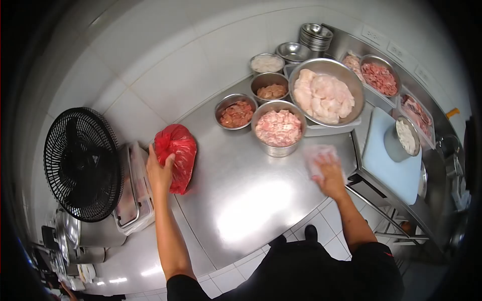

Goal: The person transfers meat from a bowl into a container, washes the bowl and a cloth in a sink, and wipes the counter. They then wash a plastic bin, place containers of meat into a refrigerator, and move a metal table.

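My left hand [159, 170] grips a tied red plastic bag [182, 158] near its knot, thumb on one side and fingers on the other. The bag lies on the steel table [228, 175], and its contents are hidden. Over at the table's right side, my right hand [329, 175] presses a thin white cloth [321, 152] to the surface, its fingers over the material. Just left of the cloth stands a steel pot of chopped pale pink meat [278, 128]. Behind it, a large steel bowl [329, 64] holds pale chicken pieces [324, 95].
Smaller bowls of meat [237, 114] line the back, beside stacked steel bowls [316, 35]. A black fan [83, 163] and a clear lidded container [135, 190] stand left. Rightward are a pale blue cutting board [386, 155] and a pot with white contents [404, 138].
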Demonstrator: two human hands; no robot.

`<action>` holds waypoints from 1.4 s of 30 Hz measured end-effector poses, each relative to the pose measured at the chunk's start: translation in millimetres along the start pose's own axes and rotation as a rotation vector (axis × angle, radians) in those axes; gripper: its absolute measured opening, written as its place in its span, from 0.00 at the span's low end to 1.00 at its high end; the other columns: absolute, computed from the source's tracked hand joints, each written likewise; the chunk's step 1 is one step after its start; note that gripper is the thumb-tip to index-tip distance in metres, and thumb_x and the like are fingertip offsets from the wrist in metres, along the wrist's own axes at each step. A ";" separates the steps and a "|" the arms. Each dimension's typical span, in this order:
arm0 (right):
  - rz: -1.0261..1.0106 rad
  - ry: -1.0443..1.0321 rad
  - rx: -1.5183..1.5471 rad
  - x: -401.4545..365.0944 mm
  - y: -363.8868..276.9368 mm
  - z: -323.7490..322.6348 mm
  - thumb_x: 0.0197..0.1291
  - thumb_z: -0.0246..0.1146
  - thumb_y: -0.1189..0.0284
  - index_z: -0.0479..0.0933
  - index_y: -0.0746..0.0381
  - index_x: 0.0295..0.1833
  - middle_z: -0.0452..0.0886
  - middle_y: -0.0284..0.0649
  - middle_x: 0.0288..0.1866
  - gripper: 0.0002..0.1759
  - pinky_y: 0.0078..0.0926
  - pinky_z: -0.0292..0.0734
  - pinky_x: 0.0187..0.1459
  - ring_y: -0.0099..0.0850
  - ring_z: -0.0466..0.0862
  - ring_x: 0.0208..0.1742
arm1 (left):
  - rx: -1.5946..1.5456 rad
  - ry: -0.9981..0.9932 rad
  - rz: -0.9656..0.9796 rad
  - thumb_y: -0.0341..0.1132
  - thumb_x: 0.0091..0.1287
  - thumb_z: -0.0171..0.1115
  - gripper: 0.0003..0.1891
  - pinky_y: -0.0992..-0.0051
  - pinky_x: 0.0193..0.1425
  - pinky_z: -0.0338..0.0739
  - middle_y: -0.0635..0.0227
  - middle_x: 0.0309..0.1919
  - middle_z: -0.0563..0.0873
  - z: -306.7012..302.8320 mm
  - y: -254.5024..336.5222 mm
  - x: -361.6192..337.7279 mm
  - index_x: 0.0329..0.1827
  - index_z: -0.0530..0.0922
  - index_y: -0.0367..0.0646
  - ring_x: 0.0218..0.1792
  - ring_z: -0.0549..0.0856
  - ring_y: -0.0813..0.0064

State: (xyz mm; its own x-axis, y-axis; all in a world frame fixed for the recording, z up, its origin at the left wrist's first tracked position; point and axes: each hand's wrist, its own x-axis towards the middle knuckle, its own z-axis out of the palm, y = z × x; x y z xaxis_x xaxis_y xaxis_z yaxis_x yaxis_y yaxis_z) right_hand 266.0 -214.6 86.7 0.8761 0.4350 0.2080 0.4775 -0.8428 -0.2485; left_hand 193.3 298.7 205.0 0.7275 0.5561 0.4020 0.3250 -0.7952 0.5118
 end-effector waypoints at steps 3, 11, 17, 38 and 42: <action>0.163 0.192 0.029 -22.8 46.6 2.8 0.56 0.68 0.65 0.71 0.57 0.66 0.67 0.42 0.72 0.31 0.57 0.52 0.72 0.50 0.61 0.75 | -0.343 -0.266 -0.012 0.44 0.64 0.68 0.34 0.65 0.68 0.68 0.53 0.66 0.76 -0.3 17.4 -64.2 0.70 0.69 0.36 0.65 0.76 0.61; -0.246 0.071 0.313 -88.4 -6.1 7.9 0.45 0.64 0.81 0.80 0.55 0.54 0.79 0.36 0.60 0.26 0.48 0.60 0.68 0.44 0.71 0.67 | -0.784 -0.959 -0.165 0.39 0.70 0.63 0.27 0.73 0.63 0.71 0.61 0.54 0.84 30.3 138.5 -247.8 0.69 0.71 0.39 0.56 0.79 0.74; 0.020 -0.102 0.597 -239.0 77.9 -66.7 0.57 0.67 0.66 0.77 0.54 0.58 0.81 0.43 0.58 0.22 0.38 0.75 0.56 0.45 0.79 0.58 | -0.918 -1.251 -0.142 0.40 0.72 0.62 0.28 0.76 0.63 0.69 0.64 0.55 0.83 74.0 244.2 -383.5 0.71 0.68 0.38 0.56 0.78 0.77; 0.445 0.469 0.129 -342.9 368.6 -182.1 0.53 0.66 0.68 0.80 0.49 0.52 0.80 0.37 0.50 0.18 0.44 0.69 0.55 0.41 0.77 0.54 | -0.888 -1.324 0.292 0.36 0.72 0.61 0.24 0.73 0.62 0.72 0.63 0.48 0.86 172.7 553.8 -459.8 0.68 0.71 0.34 0.52 0.83 0.74; 0.571 0.423 -0.020 -392.6 385.2 -206.8 0.52 0.65 0.67 0.82 0.47 0.48 0.80 0.35 0.53 0.15 0.50 0.63 0.62 0.38 0.75 0.60 | -0.862 -1.294 0.238 0.39 0.72 0.61 0.22 0.75 0.61 0.71 0.63 0.46 0.85 212.9 600.1 -449.7 0.65 0.74 0.36 0.50 0.82 0.75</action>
State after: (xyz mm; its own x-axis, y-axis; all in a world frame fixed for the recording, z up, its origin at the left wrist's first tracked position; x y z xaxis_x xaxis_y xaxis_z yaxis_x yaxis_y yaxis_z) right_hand 92.1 -775.6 105.0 0.8860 -0.2336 0.4005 -0.0537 -0.9097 -0.4117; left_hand 189.8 -480.0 169.8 0.8604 -0.4922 -0.1322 0.0314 -0.2078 0.9777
